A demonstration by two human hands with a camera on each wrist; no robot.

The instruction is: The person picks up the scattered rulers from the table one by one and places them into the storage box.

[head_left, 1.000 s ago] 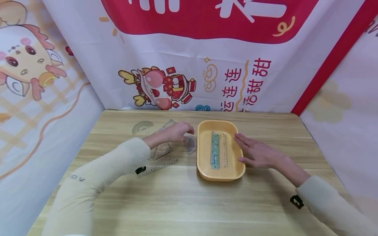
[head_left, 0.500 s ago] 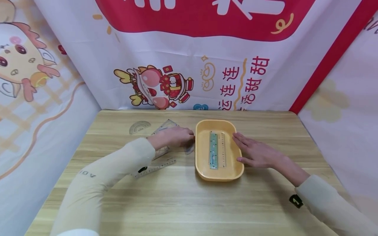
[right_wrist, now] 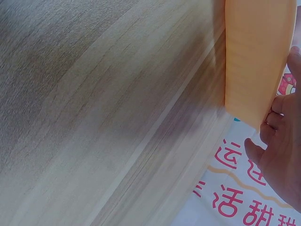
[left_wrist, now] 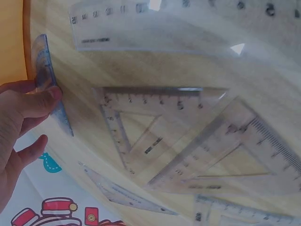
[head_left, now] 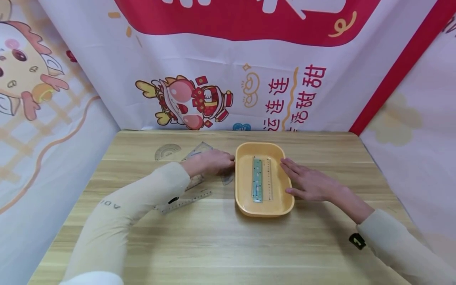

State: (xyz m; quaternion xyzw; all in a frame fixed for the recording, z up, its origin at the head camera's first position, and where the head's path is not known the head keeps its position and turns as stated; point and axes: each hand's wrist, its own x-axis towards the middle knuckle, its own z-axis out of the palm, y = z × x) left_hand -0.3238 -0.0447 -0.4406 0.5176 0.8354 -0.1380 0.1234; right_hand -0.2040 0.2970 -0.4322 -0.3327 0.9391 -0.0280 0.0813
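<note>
My left hand (head_left: 216, 161) is just left of the yellow plastic tray (head_left: 264, 209). In the left wrist view its thumb and fingers pinch a clear bluish protractor (left_wrist: 56, 106), tilted up off the table beside the tray wall; in the head view the hand partly hides it. My right hand (head_left: 313, 183) rests its straight fingers on the tray's right rim. Inside the tray a blue-green ruler (head_left: 257, 180) and a clear ruler (head_left: 268, 180) lie side by side.
Left of the tray lie a grey protractor (head_left: 167, 151), a clear ruler (head_left: 187, 202) and several clear set squares (left_wrist: 164, 122), partly under my left arm. A printed cloth (head_left: 303, 47) hangs behind the wooden table (head_left: 228, 249).
My left hand has come down onto the bluish protractor next to the tray and now pinches it, its edge lifted. My right hand stays at the tray rim.
</note>
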